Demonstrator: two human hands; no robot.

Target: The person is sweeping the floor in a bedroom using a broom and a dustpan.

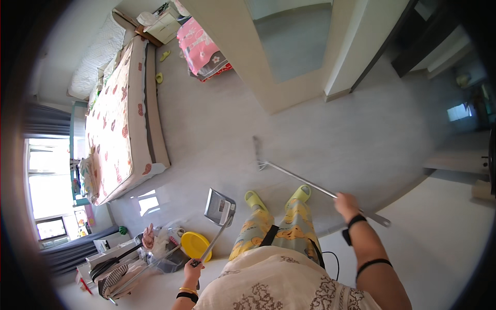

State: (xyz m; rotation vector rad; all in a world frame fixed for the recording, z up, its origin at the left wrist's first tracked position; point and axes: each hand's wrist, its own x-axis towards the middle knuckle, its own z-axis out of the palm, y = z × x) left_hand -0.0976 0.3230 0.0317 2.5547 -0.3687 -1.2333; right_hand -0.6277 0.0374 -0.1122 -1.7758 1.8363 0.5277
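Observation:
My right hand is closed around the long metal handle of a broom, whose end sticks out past my wrist. The broom's narrow grey head rests on the floor ahead of my feet, slightly smeared. In my closed left hand is the handle of a grey long-handled dustpan. Its pan is left of my feet, with its opening toward the left; whether it touches the floor I cannot tell. The broom head and the pan are apart. Green slippers are on my feet.
At the left stands a bed with a patterned cover. A yellow basin and plastic bags lie near my left hand. Ahead is a wardrobe with a mirror; a pink-covered stack sits beside it. Green slippers lie by the bed.

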